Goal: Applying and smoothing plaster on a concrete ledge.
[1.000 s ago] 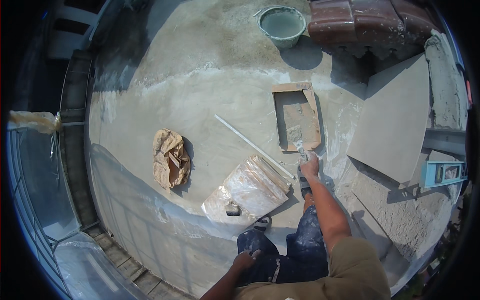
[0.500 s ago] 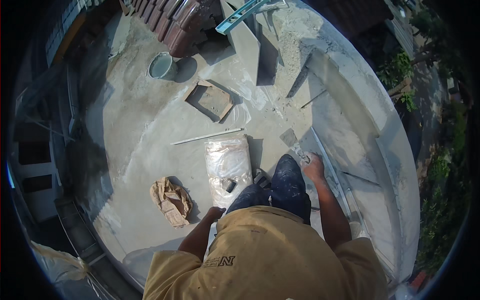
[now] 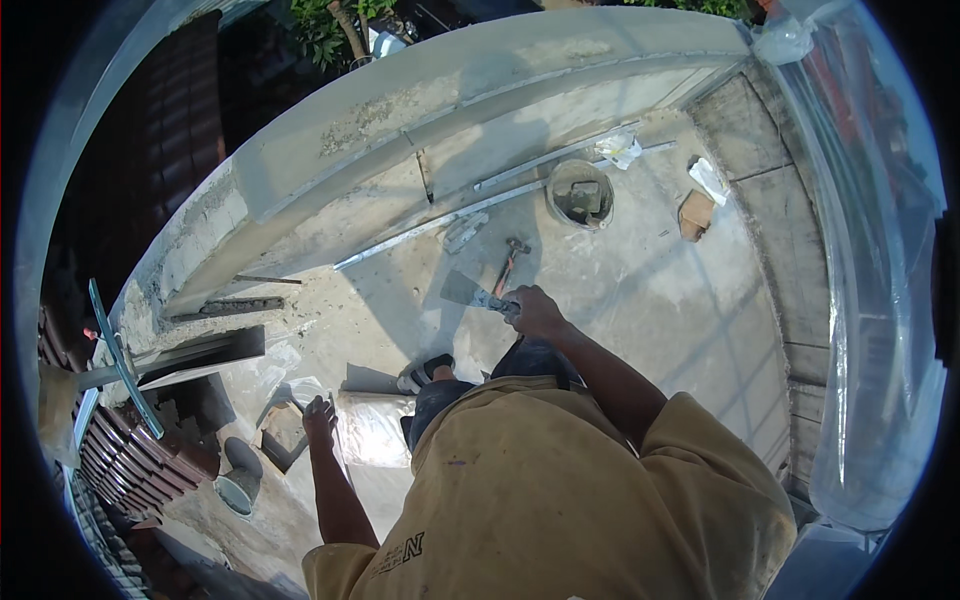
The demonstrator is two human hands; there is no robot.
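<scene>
Mid-frame, the right hand (image 3: 535, 312) grips a trowel (image 3: 468, 291); lower left, the left hand (image 3: 320, 418) hangs half-open, empty; fresh mortar seems needed next.

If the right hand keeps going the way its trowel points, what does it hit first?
Likely bare concrete floor: the right hand aims the trowel up-left, toward the wall. The hammer lies just off that line; depth is unclear.

bare slab right of trowel (image 3: 466, 289) | hammer (image 3: 510, 262), bucket (image 3: 579, 193) ahead — low wall (image 3: 450, 110) beyond
</scene>
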